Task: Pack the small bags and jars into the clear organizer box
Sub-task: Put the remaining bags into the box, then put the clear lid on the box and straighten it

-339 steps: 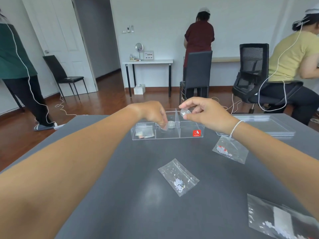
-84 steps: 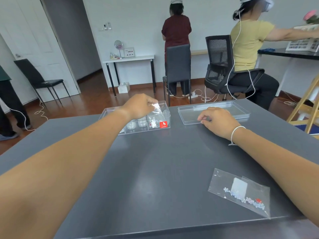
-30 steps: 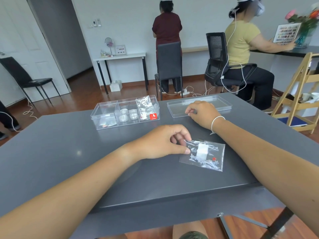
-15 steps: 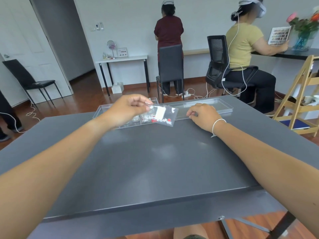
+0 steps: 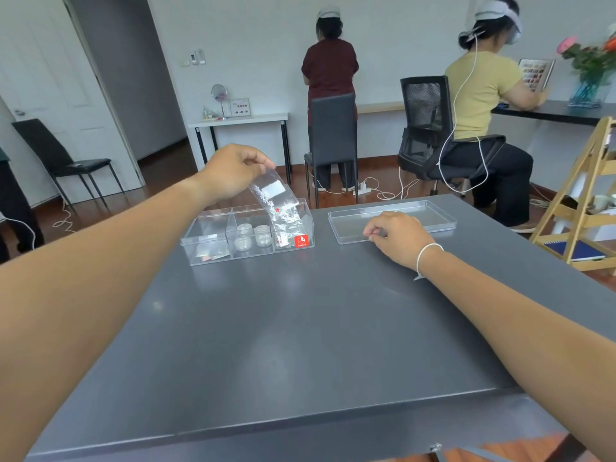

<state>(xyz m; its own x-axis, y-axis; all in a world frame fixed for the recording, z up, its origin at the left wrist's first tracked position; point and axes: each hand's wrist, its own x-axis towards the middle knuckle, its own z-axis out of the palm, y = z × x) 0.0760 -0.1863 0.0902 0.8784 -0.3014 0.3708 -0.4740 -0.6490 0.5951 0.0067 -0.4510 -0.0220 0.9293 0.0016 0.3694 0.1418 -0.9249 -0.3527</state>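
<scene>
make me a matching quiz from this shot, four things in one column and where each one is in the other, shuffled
Things:
1. small bag
2. jars
3. clear lid
4. red sticker

Places:
A. middle compartment of the organizer box
B. flat on the table, under the right hand's fingertips
C. front wall of the box's right compartment
D. pinched by the left hand, lower end dipping into the right compartment

Pairs: 1-D, 2-A, 3-B, 4-C
</scene>
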